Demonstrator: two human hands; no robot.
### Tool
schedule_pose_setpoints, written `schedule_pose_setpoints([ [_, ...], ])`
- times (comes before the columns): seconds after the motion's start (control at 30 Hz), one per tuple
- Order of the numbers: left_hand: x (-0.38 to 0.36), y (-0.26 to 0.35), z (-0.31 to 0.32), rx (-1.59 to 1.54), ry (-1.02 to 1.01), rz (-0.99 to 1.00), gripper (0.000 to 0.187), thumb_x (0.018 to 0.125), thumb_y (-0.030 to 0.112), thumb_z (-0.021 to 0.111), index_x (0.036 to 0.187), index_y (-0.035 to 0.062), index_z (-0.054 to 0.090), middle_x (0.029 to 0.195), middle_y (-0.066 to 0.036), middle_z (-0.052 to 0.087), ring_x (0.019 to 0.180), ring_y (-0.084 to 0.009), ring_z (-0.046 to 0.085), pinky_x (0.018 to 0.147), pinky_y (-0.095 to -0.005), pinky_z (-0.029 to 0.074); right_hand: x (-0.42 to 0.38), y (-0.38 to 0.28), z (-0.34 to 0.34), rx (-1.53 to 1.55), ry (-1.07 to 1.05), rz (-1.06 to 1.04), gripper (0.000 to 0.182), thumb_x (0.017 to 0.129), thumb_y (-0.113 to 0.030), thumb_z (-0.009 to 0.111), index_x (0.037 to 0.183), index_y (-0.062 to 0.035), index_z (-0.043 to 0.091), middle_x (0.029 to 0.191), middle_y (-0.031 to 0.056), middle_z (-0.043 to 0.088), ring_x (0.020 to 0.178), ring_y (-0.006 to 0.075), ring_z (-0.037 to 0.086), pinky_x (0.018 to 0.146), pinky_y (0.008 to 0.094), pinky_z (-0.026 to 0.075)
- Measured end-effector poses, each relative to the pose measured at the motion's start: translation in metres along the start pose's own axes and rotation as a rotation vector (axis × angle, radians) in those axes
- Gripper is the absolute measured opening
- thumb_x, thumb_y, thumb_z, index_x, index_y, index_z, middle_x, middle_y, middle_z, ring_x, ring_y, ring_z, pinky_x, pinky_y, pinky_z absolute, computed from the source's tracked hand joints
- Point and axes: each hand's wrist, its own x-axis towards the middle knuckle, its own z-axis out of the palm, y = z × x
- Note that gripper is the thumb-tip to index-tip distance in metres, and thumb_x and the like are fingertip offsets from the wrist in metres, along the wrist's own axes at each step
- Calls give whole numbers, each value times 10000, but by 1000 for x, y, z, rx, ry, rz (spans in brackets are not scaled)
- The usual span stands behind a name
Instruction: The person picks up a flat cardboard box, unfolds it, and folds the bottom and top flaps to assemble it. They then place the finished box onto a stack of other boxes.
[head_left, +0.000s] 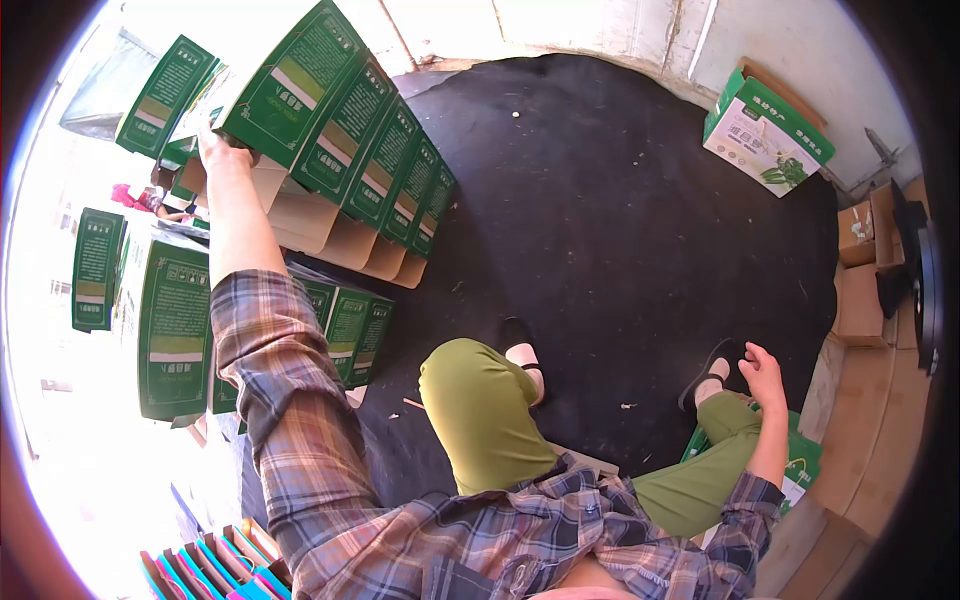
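Note:
My left hand [226,150] reaches up to a row of green printed cartons [290,95] at the upper left, and grips the lower edge of the nearest one. Some of its fingers are hidden by the carton and the glare. Brown inner flaps [305,222] hang below that row. A second group of green cartons [178,330] stands under it, beside my left forearm. My right hand [765,376] is over my right leg at the right, holding nothing, its fingers loosely bent and apart. Below that hand lies a green and white carton [803,450], partly covered by my leg.
Black sheeting [610,230] covers the floor. An open green and white carton [765,135] stands by the wall at the upper right. Brown cardboard boxes [860,305] line the right side. Blue and pink edged cartons [215,568] sit at the lower left. Another person [150,200] is behind the cartons.

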Motion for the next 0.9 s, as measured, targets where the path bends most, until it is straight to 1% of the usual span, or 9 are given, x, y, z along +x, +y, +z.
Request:
schedule_pose_setpoints([
  [0.2,3,2,-7,36,-77,-25,215,845,368,531,954,213,634,892,13,688,779,-163,667,598,-397,563,11,13,3,34,-43,-34,453,813,-82,640,1249,-12,538,1140,202,617,1033,256,616,883,343,487],
  [0.33,51,3,-46,263,-143,62,315,840,386,572,1048,154,614,992,-60,640,888,-224,617,724,-429,504,8,4,3,103,-38,-75,439,822,-106,652,1242,-32,546,1159,189,609,1091,270,592,907,349,479],
  [0.4,83,4,-62,624,-1,364,374,838,395,593,1096,124,604,1042,-96,616,942,-255,591,786,-445,474,5,2,-1,62,-45,-45,443,815,-173,667,1225,-39,562,1153,183,613,1073,277,600,890,350,484],
  [0.47,71,-3,-51,1178,533,808,437,835,404,613,1143,94,594,1092,-133,592,997,-285,566,849,-461,445,1,4,0,129,3,-12,460,806,-214,666,1229,-63,567,1139,190,621,1049,305,606,879,360,489],
  [0.53,11,-22,-27,1194,688,1177,502,833,413,634,1190,65,584,1142,-170,568,1051,-316,541,911,-476,415,1,6,-2,41,23,-62,460,803,-245,670,1230,-104,574,1122,166,632,1045,299,606,883,378,489],
  [0.57,-93,-42,3,1200,619,1325,441,842,342,665,1125,8,614,1117,-150,606,1037,-306,558,909,-440,432,-3,0,-6,64,21,-37,458,807,-247,665,1230,-99,571,1124,152,633,1040,291,607,886,379,486],
  [0.67,-144,-112,7,927,-465,1348,324,849,135,662,1129,-17,602,1173,-152,586,1111,-253,515,964,-375,404,-13,-5,-16,131,73,-68,465,819,-254,661,1243,-94,560,1149,149,627,1042,275,611,909,376,475],
  [0.73,-287,-163,25,932,-766,1117,264,834,41,624,1091,-13,604,1126,-137,590,1084,-267,521,945,-381,411,-22,-4,-27,256,150,-110,426,831,-224,662,1223,-79,577,1107,139,646,1014,234,623,883,349,488],
  [0.9,-402,-274,4,1040,-1605,688,402,733,77,666,1132,70,615,1220,-131,545,1153,-305,481,1003,-407,368,-71,28,-75,669,375,-6,370,904,-227,605,1243,-84,568,1128,61,647,967,127,617,758,248,486],
])
